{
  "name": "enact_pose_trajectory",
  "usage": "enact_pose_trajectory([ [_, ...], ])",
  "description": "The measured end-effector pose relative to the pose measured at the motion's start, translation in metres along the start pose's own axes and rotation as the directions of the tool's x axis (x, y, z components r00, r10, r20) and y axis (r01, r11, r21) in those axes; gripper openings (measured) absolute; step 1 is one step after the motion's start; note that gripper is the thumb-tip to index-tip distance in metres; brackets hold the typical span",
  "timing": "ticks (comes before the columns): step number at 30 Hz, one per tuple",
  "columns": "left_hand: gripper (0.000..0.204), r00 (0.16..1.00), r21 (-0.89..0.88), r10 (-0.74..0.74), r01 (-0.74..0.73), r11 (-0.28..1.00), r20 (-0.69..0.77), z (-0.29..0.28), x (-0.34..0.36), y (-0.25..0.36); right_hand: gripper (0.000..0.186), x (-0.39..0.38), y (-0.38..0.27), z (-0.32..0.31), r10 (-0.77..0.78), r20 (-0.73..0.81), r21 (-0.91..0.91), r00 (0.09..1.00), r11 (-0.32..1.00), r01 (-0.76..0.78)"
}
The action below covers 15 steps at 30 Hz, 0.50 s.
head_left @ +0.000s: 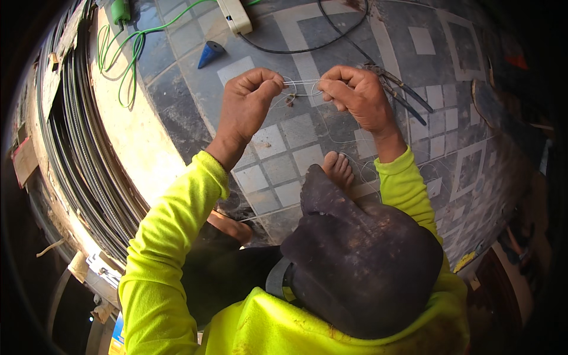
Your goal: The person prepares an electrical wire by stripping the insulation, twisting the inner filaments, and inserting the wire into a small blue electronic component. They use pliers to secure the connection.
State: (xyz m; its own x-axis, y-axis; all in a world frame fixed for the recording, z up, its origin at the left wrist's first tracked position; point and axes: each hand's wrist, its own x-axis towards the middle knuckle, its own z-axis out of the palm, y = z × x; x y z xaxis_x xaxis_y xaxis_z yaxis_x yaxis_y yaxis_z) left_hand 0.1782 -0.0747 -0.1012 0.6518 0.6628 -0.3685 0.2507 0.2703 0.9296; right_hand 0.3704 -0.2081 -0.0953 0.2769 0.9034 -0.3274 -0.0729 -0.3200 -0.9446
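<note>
Between my two hands a thin white string (305, 81) is stretched in a few strands, with small loops by the fingertips. My left hand (251, 100) pinches one end of this stretch between thumb and fingers. The other end is held by my right hand (358, 97), also closed in a pinch. A slack length of the string hangs below and trails over the floor beside my bare foot (338, 171). Just right of my right hand lie long pincers with dark blue handles (408, 97); their jaws are partly behind the hand.
Patterned grey tiles (278, 168) make up the floor. A blue cone (210, 54), a white power strip (235, 16) with a black cable (296, 51), and a green cord (139, 38) lie ahead. Bundled steel bars (89, 130) run along the left. A dark cap (361, 266) covers the lower middle.
</note>
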Motion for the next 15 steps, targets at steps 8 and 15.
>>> enact_pose_trajectory([
  [8,0.014,0.993,0.017,-0.115,0.115,0.993,0.022,-0.010,0.002,-0.010,0.022,0.000,-0.008,-0.009,-0.081,-0.006,-0.162,0.997,0.984,0.079],
  [15,0.029,0.932,0.437,0.361,-0.332,0.836,0.018,-0.007,0.005,-0.015,0.021,-0.005,-0.025,-0.001,-0.089,0.089,-0.314,0.992,0.943,0.113],
])
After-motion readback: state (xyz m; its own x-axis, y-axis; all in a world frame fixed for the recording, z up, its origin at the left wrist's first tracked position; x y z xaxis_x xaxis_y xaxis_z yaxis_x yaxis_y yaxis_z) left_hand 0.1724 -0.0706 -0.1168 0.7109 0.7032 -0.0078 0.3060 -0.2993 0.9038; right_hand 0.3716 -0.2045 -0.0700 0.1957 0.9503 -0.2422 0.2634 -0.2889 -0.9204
